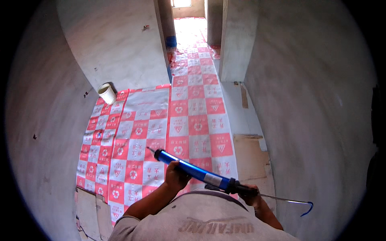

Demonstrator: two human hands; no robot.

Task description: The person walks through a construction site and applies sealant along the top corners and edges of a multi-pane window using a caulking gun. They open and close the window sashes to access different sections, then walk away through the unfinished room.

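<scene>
Slantwise in front of my body I hold a caulking gun with a shiny blue barrel and black end caps. Its thin nozzle points to the far left, over the floor covering. My left hand is closed round the barrel's front part from below. At the rear, my right hand grips the dark handle, though its fingers partly hide the trigger area. A metal rod with a blue hooked end sticks out past my right hand. A pale label sits on the barrel near the handle.
Red and white checkered protective sheeting covers much of the floor. A whitish bucket stands by the left corner. Cardboard lies along the right wall, and another cardboard piece lies at lower left. Bare grey walls flank a doorway ahead.
</scene>
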